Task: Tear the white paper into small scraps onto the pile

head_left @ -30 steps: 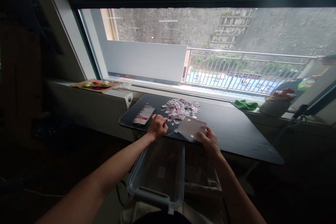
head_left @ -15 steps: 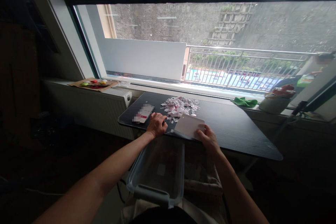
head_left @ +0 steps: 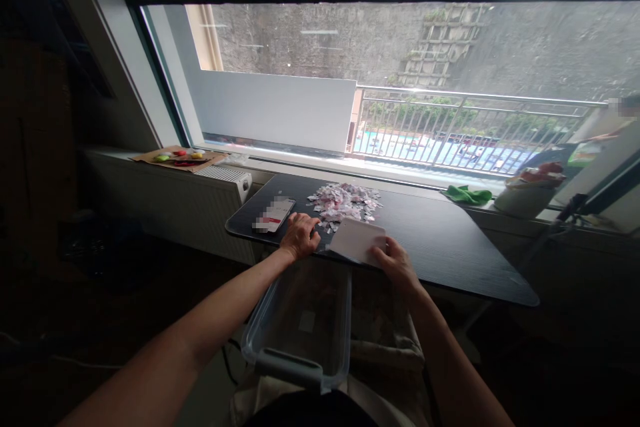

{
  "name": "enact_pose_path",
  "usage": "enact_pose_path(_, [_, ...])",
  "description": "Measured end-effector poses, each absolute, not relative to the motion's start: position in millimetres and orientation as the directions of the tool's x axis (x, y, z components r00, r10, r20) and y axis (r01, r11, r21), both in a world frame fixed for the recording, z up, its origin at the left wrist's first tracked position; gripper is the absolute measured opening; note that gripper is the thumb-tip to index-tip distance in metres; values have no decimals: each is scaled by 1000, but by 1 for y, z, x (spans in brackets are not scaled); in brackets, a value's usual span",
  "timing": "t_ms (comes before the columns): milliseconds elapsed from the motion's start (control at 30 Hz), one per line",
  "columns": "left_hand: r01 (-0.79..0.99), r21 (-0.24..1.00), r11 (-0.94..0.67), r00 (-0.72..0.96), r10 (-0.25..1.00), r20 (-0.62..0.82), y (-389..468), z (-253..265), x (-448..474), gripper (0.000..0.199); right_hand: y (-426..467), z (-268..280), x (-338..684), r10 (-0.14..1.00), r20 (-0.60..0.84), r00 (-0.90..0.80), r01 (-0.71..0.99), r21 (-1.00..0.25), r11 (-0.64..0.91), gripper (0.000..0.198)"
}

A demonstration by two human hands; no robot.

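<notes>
On the dark desk [head_left: 440, 240] lie paper scraps [head_left: 343, 202]. The right hand [head_left: 399, 263] grips a white panel [head_left: 356, 239]; the left hand [head_left: 300, 237] half-curls, its hold unclear.

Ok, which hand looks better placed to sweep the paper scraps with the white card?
Probably the right hand: it grips the white card by one side, with the card close to the paper scraps. The left hand, beside the smartphone, has nothing visibly in its grasp.

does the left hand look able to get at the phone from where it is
Probably yes: the left hand is just beside the phone on the dark table, with nothing visible between them; the right hand holds the pale flat piece.
</notes>
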State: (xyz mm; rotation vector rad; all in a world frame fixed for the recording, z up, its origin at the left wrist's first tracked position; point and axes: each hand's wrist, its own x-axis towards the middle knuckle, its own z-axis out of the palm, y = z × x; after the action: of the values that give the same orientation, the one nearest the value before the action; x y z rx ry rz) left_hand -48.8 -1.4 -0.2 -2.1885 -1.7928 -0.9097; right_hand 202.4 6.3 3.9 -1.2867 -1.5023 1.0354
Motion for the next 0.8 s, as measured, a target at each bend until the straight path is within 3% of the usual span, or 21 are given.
enact_pose_path(367, [932,243,-268,95,830,550,-1,-1,-50,31,1,10,193,990,115,-77,248,-960,131,34])
enact_pose_path(633, [930,247,-273,95,827,553,-1,-2,-51,30,0,7,196,982,94,-165,131,-985,116,37])
enact_pose_path(800, [927,254,-277,95,826,555,0,-2,-51,29,1,8,191,992,103,-71,174,-978,114,37])
